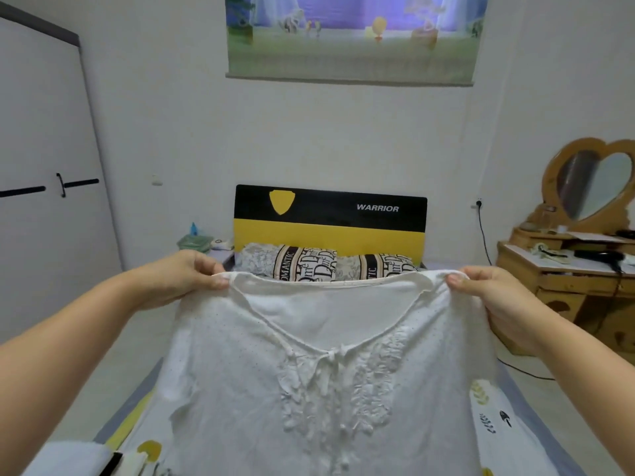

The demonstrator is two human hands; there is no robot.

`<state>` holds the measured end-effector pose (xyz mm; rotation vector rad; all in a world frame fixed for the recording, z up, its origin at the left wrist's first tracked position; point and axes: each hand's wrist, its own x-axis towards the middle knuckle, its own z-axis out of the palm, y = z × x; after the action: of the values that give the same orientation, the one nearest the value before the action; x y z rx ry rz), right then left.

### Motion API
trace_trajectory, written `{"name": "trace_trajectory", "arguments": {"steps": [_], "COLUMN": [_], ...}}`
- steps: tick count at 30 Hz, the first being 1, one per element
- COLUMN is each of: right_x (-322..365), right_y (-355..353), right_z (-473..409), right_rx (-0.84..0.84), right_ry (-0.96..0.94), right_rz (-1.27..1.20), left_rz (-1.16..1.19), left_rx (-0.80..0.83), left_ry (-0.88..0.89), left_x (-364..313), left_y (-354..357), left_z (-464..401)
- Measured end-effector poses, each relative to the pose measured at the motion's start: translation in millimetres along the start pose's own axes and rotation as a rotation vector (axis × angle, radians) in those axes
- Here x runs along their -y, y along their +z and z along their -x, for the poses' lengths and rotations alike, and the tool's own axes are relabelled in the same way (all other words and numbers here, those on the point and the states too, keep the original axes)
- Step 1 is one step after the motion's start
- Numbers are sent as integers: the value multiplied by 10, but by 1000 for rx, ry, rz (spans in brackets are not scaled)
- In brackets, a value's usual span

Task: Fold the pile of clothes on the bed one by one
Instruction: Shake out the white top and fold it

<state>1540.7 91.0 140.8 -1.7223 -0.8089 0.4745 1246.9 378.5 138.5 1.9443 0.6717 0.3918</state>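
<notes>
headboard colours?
Headboard: black top band, yellow lower band, yellow shield; head view.

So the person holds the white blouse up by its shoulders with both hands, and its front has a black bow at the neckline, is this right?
Not quite: the bow is white, not black, as the head view shows. The rest holds: the left hand and the right hand each pinch a shoulder of the white blouse and hold it up.

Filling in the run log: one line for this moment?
step: hold up | item: white top | left hand: pinches shoulder | right hand: pinches shoulder | over: bed
</notes>
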Motion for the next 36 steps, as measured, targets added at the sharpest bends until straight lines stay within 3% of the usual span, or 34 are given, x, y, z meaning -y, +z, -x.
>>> {"name": "trace_trajectory", "arguments": {"steps": [6,12,27,32,36], "right_x": [23,117,804,660,61], "right_y": [96,101,-344,-517,-232], "right_z": [75,251,829,430,174], "right_rx": [-239,-343,-408,-457,-342], "right_ry": [-233,-366,-535,-410,-273], "right_rz": [239,352,518,531,508], "left_rz": [38,84,-234,-197,-226], "left_rx": [-355,-647,-637,-611,-512], "left_ry": [123,235,405,389,236], "left_x": [3,-67,-798,-897,-431], "left_y": [195,330,63,141,470], "left_z": [11,120,651,435,63]}}
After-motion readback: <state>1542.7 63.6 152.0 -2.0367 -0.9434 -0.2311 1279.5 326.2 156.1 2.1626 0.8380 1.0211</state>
